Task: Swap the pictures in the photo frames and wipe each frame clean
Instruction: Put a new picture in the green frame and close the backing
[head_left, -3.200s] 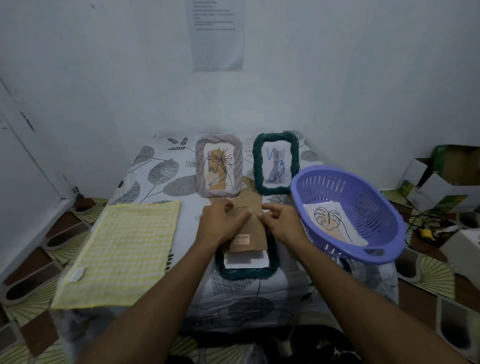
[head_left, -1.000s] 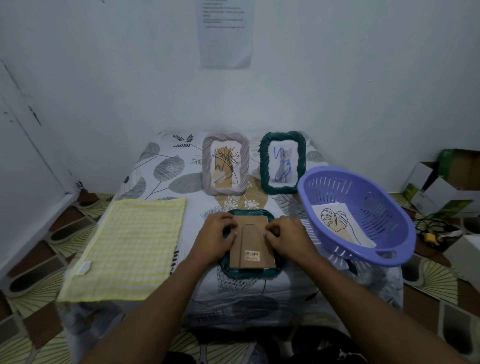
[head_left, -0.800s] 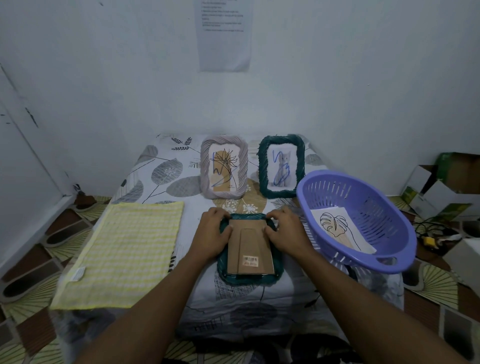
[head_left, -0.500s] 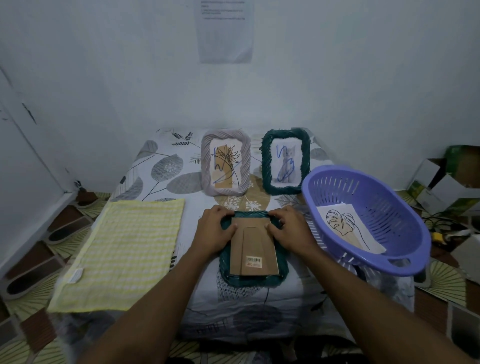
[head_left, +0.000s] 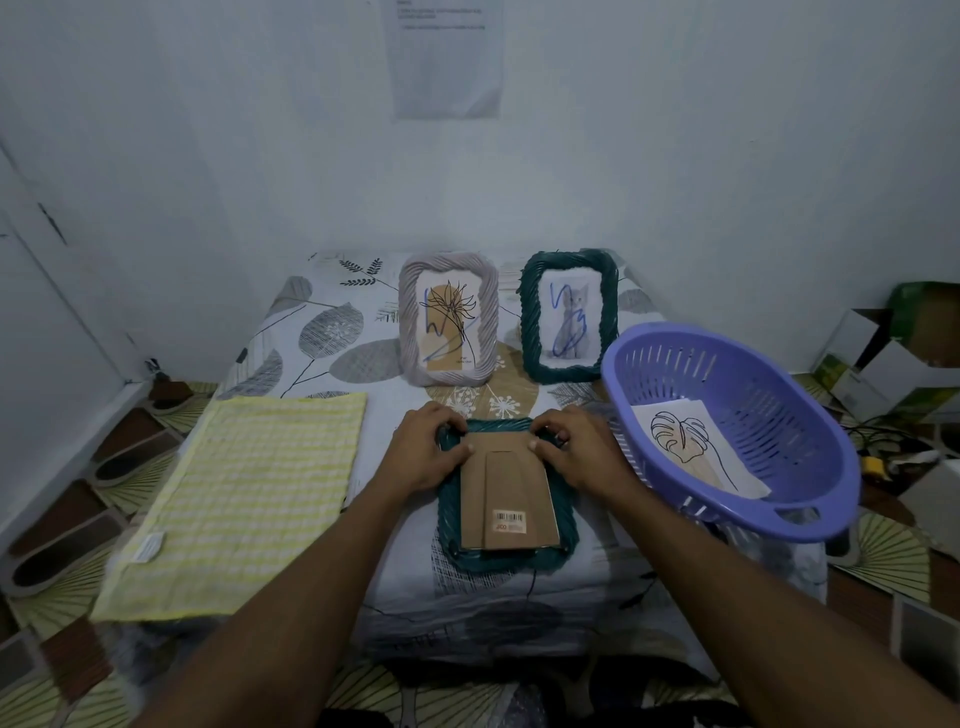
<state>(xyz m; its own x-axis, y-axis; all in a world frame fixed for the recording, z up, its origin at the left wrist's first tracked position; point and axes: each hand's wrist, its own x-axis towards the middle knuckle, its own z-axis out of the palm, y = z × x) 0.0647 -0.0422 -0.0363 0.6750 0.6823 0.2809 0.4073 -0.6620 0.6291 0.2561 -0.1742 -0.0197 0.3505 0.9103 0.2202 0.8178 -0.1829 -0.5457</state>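
At the near middle of the worktop, the left hand and right hand are set apart on the two far corners of the face-down frame. Their fingers curl over its dark green woven rim and their thumbs press on the cardboard backing. The backing lies inside the rim, with a barcode sticker near its near edge.

Farther back, a grey frame and a green frame stand upright side by side, both with blue scribbles across their pictures. To the right, a purple basket holds a leaf drawing. To the left, a yellow cloth lies flat, its near edge hanging over the worktop. A printed sheet is stuck to the far wall, and open boxes sit on the floor at the far right.
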